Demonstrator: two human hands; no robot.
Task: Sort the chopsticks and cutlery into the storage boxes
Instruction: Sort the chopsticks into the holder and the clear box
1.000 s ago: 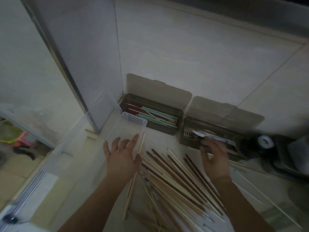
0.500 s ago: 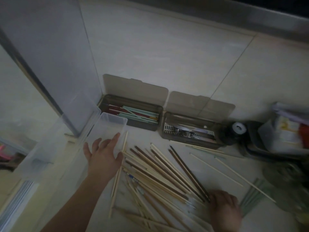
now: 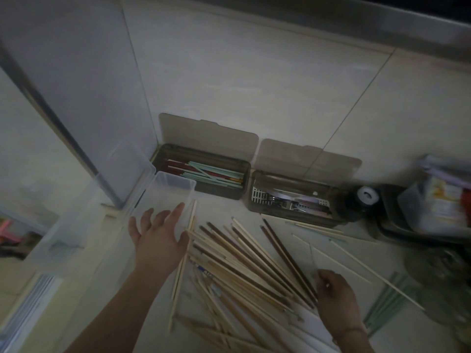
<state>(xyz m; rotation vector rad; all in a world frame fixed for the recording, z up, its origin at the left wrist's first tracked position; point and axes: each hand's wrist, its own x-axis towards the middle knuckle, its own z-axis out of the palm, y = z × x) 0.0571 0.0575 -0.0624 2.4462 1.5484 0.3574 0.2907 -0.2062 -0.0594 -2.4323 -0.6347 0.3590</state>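
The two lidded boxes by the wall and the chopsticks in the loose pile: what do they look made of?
Lidded boxes: likely smoky translucent plastic; the wall shows through their raised lids. Chopsticks in the loose pile: probably wood or bamboo, matte pale tan and dark brown, though the dim light leaves this uncertain.

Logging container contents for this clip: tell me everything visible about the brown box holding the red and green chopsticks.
The translucent brown plastic box is rectangular, its hinged lid open and leaning on the tiled wall. It sits against the wall in the corner, holding red and pale green chopsticks lying lengthwise. A clear plastic tub stands at its front left.
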